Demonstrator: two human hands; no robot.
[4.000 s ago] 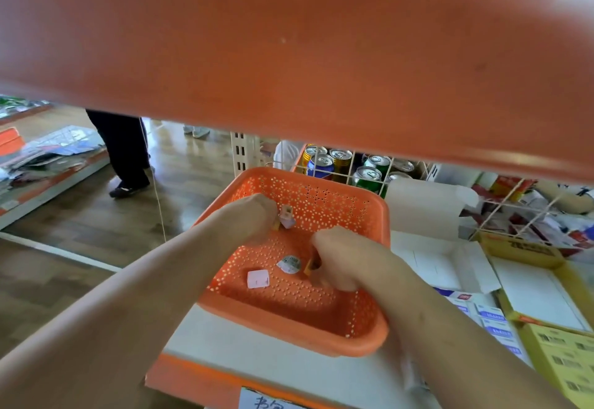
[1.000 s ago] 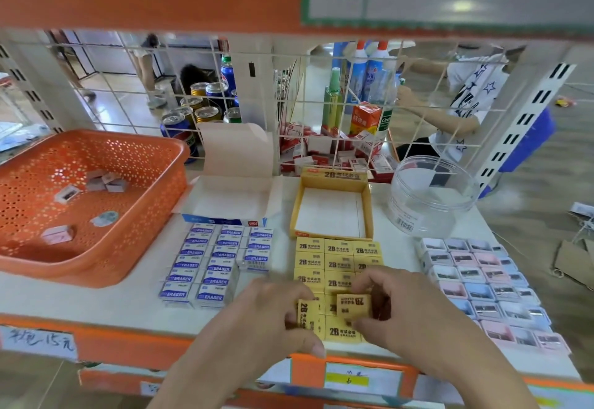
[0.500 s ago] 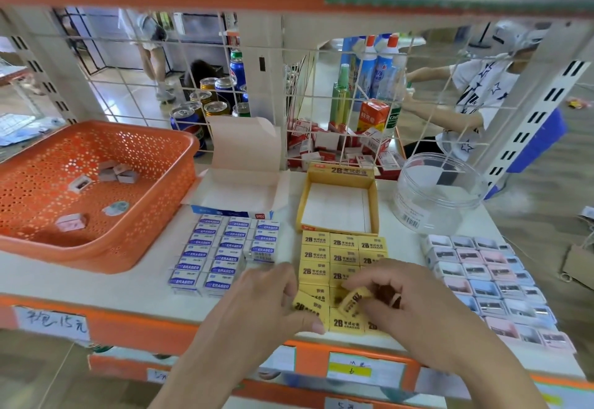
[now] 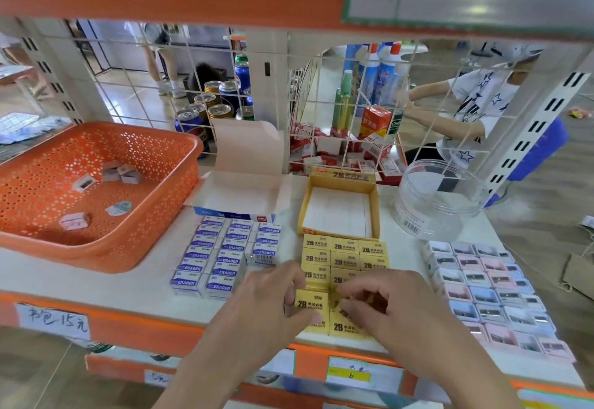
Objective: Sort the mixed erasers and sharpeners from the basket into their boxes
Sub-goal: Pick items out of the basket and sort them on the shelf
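Left hand (image 4: 266,309) pinches a yellow eraser (image 4: 311,303) in front of the yellow box (image 4: 341,177); right hand (image 4: 401,309) pinches another yellow eraser there.

Yellow 2B box (image 4: 342,177): open, empty, white floor showing.
Yellow 2B erasers (image 4: 344,244): flat grid, three across, just in front of box.
White-blue eraser box (image 4: 244,190): just left, lid flap up, empty.
Blue-white ERASER packs (image 4: 225,254): three columns, front-left.
Pastel sharpeners (image 4: 482,283): rows, front-right.
Clear tub (image 4: 440,202): right, open.
Orange perforated basket (image 4: 96,252): far left, few small pieces (image 4: 122,173) inside.
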